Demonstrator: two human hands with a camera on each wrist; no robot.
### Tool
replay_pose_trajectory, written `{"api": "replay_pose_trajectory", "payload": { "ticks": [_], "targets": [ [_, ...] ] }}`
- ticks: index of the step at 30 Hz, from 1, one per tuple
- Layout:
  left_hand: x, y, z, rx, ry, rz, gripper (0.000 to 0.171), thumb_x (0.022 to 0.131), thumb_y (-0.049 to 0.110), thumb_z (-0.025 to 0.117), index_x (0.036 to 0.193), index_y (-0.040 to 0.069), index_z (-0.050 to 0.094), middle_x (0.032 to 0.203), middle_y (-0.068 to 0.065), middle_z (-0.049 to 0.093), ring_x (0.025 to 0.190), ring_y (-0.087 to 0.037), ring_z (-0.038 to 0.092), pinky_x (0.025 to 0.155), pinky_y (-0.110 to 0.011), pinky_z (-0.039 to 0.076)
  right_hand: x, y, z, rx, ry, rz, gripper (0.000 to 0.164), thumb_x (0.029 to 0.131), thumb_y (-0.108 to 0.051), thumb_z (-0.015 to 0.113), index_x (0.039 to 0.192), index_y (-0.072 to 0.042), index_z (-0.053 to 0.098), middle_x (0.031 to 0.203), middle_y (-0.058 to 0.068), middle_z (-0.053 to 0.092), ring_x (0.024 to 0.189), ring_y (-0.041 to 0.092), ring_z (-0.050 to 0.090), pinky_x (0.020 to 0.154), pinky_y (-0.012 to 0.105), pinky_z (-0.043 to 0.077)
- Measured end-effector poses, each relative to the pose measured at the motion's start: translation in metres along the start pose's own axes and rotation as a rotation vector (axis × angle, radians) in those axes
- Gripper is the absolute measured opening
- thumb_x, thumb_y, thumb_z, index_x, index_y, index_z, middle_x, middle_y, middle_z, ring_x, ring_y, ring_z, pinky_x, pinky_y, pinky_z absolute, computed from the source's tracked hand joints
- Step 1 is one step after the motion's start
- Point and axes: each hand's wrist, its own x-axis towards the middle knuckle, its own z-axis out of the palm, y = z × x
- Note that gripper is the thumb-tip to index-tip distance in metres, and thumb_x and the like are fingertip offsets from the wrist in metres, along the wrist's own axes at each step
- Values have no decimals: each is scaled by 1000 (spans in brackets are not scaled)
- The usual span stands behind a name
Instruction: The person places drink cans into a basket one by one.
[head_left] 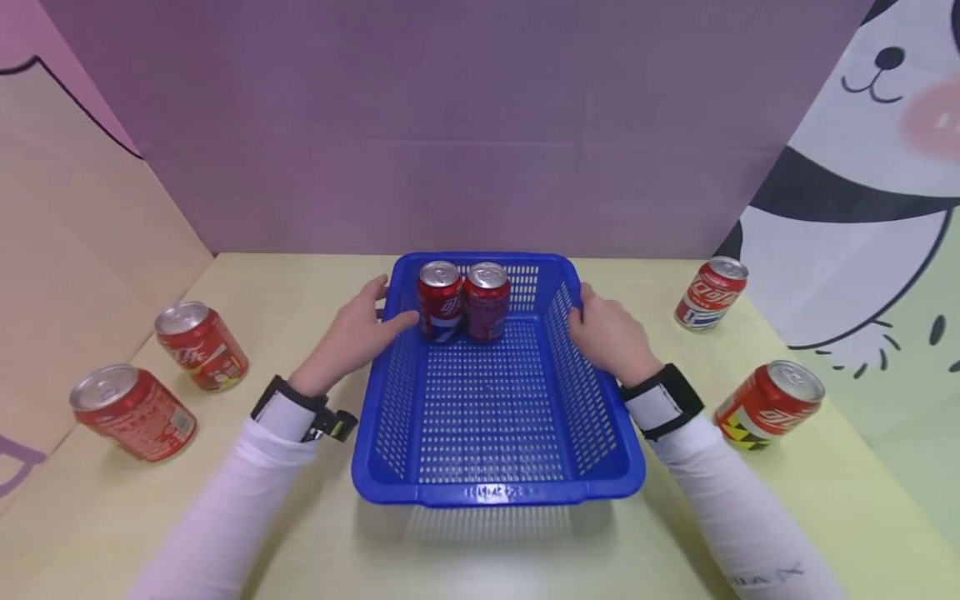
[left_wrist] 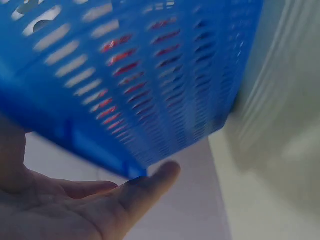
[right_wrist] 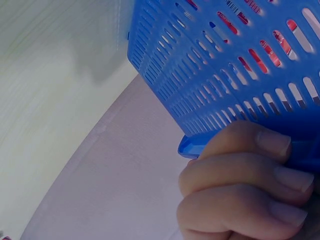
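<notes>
A blue plastic basket with slotted walls stands in front of me. Inside, at its far left, two red soda cans stand upright side by side. My right hand grips the basket's right rim, its fingers curled under the edge in the right wrist view. At the left rim my left hand lies with fairly straight fingers, the thumb reaching over the edge toward the cans. In the left wrist view, loosely spread fingers lie right at the rim's underside.
Two red cans stand on the table's left side, a nearer can and a farther can. On the right are another near can and a far can. A purple wall rises behind the pale table.
</notes>
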Motion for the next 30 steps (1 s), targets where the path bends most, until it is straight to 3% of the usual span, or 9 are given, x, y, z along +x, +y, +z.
{"api": "replay_pose_trajectory", "payload": {
  "ticks": [5, 9, 12, 24, 30],
  "targets": [
    [0, -7, 11, -83, -22, 51, 77, 90, 10, 63, 151, -7, 20, 141, -31, 43, 127, -43, 46, 103, -54, 39, 0, 0, 0, 0, 1, 1, 50, 100, -19, 42, 140, 10, 40, 102, 34, 62, 82, 42, 65, 58, 57, 51],
    [0, -11, 13, -215, -49, 14, 80, 85, -2, 56, 153, -5, 15, 145, -28, 40, 131, -38, 43, 107, -51, 35, 1, 0, -1, 3, -6, -5, 49, 100, -19, 42, 139, 10, 41, 102, 33, 62, 82, 42, 65, 59, 57, 51],
    [0, -10, 13, -256, -69, -12, 79, 85, -4, 53, 154, -4, 12, 149, -27, 36, 135, -36, 37, 110, -50, 30, 1, 0, -2, 9, -14, -4, 50, 100, -19, 41, 140, 10, 40, 105, 34, 61, 84, 42, 65, 60, 57, 51],
    [-1, -8, 16, -287, -86, 22, 72, 87, -6, 49, 152, -4, 18, 147, -27, 38, 134, -37, 38, 110, -50, 30, -3, 5, -3, 52, -49, -3, 52, 103, -24, 40, 146, 6, 36, 116, 34, 60, 96, 46, 64, 68, 60, 51],
    [0, -10, 18, -315, -77, 43, 73, 85, -8, 48, 151, -5, 17, 147, -26, 38, 135, -35, 37, 111, -48, 28, -10, 11, -14, 39, -70, 21, 66, 104, -46, 34, 147, 4, 37, 127, 34, 55, 111, 48, 57, 82, 63, 48]
  ]
}}
